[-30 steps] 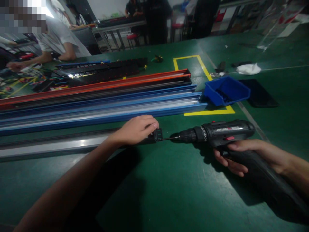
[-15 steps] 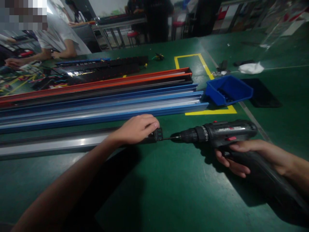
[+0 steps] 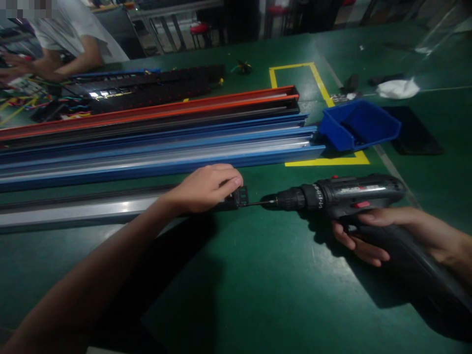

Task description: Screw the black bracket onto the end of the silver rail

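My right hand (image 3: 368, 236) is wrapped around the handle of a black cordless drill (image 3: 354, 194), which points left. Its long thin bit (image 3: 258, 202) reaches the black end cap (image 3: 241, 196) of a grey metal profile (image 3: 110, 211) lying on the green table. Whether the bit sits in a screw there is too small to tell. My left hand (image 3: 206, 189) is closed over the end of this profile, thumb near the cap. Under the palm the profile's end is hidden.
Behind the profile lie several long blue channels (image 3: 165, 160), a black one and an orange-red channel (image 3: 221, 101). A blue bin (image 3: 361, 128) with small dark parts stands at the right, beside a dark flat tablet-like object (image 3: 420, 132). A person in a white shirt (image 3: 81, 39) leans at the far left.
The whole view has shifted slightly, so the table's things appear higher. Both hands keep their holds, and the bit stays at the end cap.
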Motion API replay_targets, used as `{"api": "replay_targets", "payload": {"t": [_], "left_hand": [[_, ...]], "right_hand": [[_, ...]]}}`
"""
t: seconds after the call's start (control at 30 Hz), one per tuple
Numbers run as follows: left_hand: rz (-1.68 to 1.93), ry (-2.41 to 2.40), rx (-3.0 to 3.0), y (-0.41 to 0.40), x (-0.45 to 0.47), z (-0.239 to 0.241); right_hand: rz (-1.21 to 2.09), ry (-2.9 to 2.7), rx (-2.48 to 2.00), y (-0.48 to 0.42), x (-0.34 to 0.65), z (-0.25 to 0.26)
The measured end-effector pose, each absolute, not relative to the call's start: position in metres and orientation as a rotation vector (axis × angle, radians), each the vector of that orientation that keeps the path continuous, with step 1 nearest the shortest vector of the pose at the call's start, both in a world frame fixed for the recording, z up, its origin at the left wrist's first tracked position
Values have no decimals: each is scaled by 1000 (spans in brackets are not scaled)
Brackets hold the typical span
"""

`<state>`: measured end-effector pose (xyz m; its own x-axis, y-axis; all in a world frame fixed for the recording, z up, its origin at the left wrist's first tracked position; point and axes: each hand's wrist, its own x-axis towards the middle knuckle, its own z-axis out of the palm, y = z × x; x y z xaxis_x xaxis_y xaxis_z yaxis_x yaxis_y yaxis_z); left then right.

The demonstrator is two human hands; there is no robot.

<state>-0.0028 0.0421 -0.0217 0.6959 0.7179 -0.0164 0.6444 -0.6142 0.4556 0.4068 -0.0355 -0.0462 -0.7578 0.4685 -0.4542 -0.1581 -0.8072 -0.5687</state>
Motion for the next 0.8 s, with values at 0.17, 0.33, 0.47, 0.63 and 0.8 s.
{"api": "replay_targets", "payload": {"t": [0.17,0.33,0.47,0.63,0.8], "left_hand": [[232,1057,2472,42,-2,-21],[227,1054,2469,42,-3,-21],[231,1055,2466,42,-3,-21],[226,1052,2455,42,-3,-21],[227,1058,2456,42,-3,-21]], "right_hand": [[2565,-708,-843,-37,410,-50],[2568,-712,-818,-37,415,-57],[2558,-721,-829,-38,416,-58],[2535,-747,-880,-37,410,-51],[2555,-834,-917,-33,403,-41]]}}
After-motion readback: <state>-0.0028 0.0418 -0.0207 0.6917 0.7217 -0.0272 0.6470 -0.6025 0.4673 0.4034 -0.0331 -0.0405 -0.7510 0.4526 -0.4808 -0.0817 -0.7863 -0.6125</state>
